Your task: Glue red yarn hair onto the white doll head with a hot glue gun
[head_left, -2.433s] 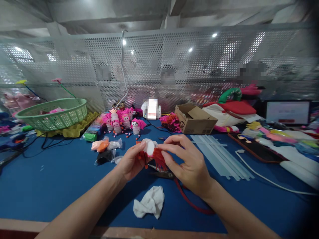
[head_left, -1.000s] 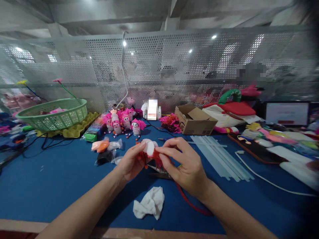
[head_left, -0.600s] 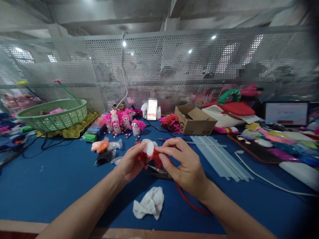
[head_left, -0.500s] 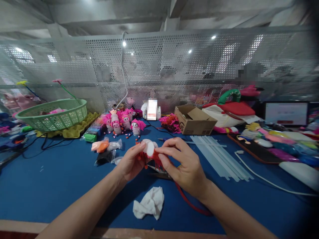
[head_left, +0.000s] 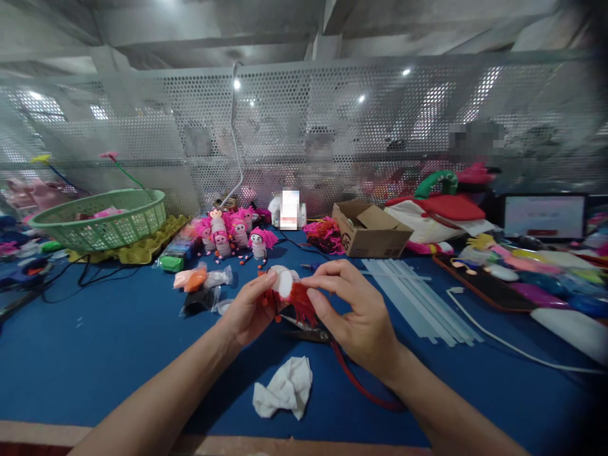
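A small doll with a white round disc [head_left: 284, 283] and red yarn hair [head_left: 302, 305] is in my left hand [head_left: 251, 307], which is closed around its left side with the thumb on the disc's edge. Small orange beads on dark cords dangle under it. My right hand [head_left: 358, 313] is at the doll's right, thumb and index finger close together at the upper edge of the yarn. Beneath, partly hidden, lie scissors [head_left: 311, 334] with red handles. A crumpled white tissue [head_left: 285, 387] lies nearer to me.
Several pink-haired dolls [head_left: 240, 234] stand behind, left of a yarn bundle [head_left: 325, 235] and a cardboard box [head_left: 373, 229]. Translucent glue sticks [head_left: 420, 304] lie at right. Bagged clay [head_left: 197, 278] and a green basket [head_left: 102, 221] are at left. A white cable [head_left: 513, 359] crosses the right side.
My right hand has shifted slightly up, its fingertips off the lower yarn, so more of the red hair and the scissors' pivot shows. My left hand stays in place.
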Tool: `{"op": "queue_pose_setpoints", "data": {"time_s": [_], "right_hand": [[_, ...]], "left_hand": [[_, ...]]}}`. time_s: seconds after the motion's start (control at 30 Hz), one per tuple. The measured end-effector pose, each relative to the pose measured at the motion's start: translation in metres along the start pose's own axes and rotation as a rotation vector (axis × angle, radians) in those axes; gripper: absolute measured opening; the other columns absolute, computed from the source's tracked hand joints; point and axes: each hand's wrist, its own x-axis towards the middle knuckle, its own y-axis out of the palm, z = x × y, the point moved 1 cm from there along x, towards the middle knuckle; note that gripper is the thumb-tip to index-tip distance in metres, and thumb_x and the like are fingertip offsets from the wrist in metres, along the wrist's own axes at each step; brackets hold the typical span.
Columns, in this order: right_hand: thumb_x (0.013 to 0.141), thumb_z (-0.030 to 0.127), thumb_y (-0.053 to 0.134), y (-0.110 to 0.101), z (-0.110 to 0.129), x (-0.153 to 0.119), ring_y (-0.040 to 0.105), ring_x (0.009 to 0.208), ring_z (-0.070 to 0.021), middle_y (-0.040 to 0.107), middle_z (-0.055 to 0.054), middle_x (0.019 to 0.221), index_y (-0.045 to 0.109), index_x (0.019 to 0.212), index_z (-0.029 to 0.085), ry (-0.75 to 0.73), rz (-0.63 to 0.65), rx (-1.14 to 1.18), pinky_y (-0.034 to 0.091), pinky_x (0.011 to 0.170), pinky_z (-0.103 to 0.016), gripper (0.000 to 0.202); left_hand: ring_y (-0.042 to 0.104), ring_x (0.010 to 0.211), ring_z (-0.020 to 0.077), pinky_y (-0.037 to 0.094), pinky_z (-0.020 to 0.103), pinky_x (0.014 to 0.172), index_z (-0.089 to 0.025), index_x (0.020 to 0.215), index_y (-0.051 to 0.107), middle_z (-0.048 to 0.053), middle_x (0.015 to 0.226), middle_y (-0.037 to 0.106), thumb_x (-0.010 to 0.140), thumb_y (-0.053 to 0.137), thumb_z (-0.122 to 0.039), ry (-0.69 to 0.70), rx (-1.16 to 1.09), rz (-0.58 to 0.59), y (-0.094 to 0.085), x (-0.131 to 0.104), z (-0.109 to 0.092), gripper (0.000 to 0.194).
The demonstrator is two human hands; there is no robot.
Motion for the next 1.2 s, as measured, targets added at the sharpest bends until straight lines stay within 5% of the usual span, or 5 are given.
{"op": "queue_pose_setpoints", "data": {"time_s": [0.7, 0.8, 0.97, 1.2], "right_hand": [[0.077, 0.012, 0.051, 0.001, 0.001, 0.0, 0.053, 0.077, -0.0153, 0.055, -0.005, 0.08, 0.062, 0.087, 0.019, 0.006, 0.012, 0.007, 0.047, 0.068, -0.032, 0.016], [0.08, 0.018, 0.049, -0.002, -0.006, 0.002, 0.055, 0.078, -0.0153, 0.059, -0.005, 0.082, 0.06, 0.084, 0.018, 0.154, -0.036, 0.069, 0.045, 0.07, -0.031, 0.012], [0.081, 0.037, 0.048, 0.004, -0.026, 0.001, 0.056, 0.064, -0.0137, 0.062, -0.003, 0.068, 0.06, 0.071, 0.016, 0.621, 0.09, 0.242, 0.043, 0.059, -0.026, 0.026], [0.075, 0.042, 0.052, 0.009, -0.03, 0.002, 0.049, 0.058, -0.0105, 0.059, 0.001, 0.065, 0.06, 0.066, 0.016, 0.779, 0.118, 0.361, 0.035, 0.052, -0.022, 0.029]], "left_hand": [[0.058, 0.058, 0.0101, 0.047, 0.019, 0.055, -0.011, 0.085, 0.066, 0.005, 0.074, 0.066, 0.07, 0.062, -0.026, 0.017, 0.054, 0.025, 0.0, 0.0, -0.001, 0.021], [0.056, 0.054, 0.0099, 0.045, 0.019, 0.049, -0.012, 0.089, 0.066, 0.004, 0.072, 0.066, 0.062, 0.068, -0.029, 0.019, 0.064, 0.1, 0.0, -0.004, -0.002, 0.032], [0.058, 0.058, 0.0117, 0.045, 0.02, 0.053, -0.011, 0.092, 0.066, 0.008, 0.077, 0.067, 0.051, 0.075, -0.03, -0.027, 0.08, 0.304, 0.001, -0.013, -0.004, 0.046], [0.058, 0.058, 0.0136, 0.044, 0.022, 0.053, -0.011, 0.091, 0.066, 0.009, 0.079, 0.065, 0.048, 0.075, -0.033, -0.041, 0.189, 0.377, 0.001, -0.014, -0.004, 0.049]]}}
